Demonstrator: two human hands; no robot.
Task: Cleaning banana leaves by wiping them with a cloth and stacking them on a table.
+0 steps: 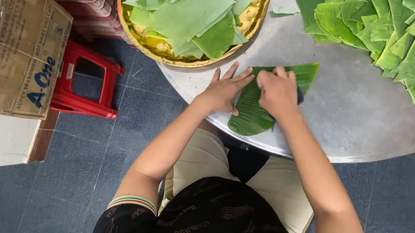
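Observation:
A long green banana leaf piece (252,112) lies on the round metal table (351,117), its near end over the table's front edge. My left hand (225,89) rests flat on the leaf's left side, fingers spread. My right hand (278,91) is closed on a dark cloth (299,96) and presses it onto the middle of the leaf. Only a small corner of the cloth shows past the hand.
A round golden tray (253,21) with cut leaf pieces stands at the table's back left. A big heap of green leaf pieces (392,35) lies back right. On the floor to the left are a red plastic stool (85,83) and a cardboard box (13,47).

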